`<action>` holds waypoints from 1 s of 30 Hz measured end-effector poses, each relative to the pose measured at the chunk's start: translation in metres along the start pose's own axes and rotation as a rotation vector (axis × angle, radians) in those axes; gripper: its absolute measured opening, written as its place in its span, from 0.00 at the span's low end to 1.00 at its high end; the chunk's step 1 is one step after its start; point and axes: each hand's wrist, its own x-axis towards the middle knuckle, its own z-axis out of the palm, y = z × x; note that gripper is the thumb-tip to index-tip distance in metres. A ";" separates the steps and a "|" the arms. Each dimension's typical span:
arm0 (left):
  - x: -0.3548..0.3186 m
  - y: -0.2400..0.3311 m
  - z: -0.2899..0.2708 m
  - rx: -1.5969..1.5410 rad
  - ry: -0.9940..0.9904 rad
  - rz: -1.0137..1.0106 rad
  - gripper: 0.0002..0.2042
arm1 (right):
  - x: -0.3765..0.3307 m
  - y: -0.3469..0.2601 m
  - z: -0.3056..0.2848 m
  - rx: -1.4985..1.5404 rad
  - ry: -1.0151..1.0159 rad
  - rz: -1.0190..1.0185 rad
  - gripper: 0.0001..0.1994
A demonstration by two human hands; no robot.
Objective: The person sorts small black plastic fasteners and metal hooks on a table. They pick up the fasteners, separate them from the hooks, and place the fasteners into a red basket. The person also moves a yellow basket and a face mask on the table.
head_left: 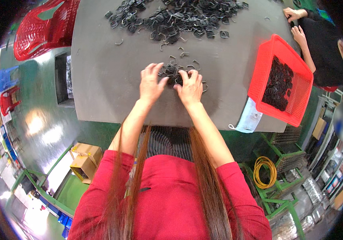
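Both of my hands are at a small cluster of black pieces with bent metal wires (172, 73) on the grey table (111, 92). On the cluster's left side is my left hand (151, 85), its fingers apart and its thumb toward the pieces. My right hand (190, 88) curves over the right side, fingers spread and fingertips at the pieces. I see nothing gripped in either hand. Loose bent wires lie around the cluster. Beyond my hands spreads a large heap of similar black pieces (179, 18).
A red plastic basket (255, 86) holding black pieces stands at the table's right, beside a light-blue face mask (248, 118). Another person's hands (295, 24) are at the far right edge. A red chair (29, 38) stands left; a coiled yellow hose (265, 172) hangs below right.
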 end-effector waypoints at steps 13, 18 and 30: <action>0.048 -0.003 0.000 -0.209 -0.152 -0.183 0.07 | 0.056 0.108 -0.060 0.945 -0.102 0.454 0.12; 0.063 -0.013 -0.016 -0.917 -0.398 -0.495 0.09 | 0.046 0.110 -0.062 1.369 -0.105 0.641 0.09; 0.057 -0.023 -0.065 -0.761 -0.273 -0.412 0.07 | 0.036 0.097 -0.049 1.467 -0.367 0.470 0.07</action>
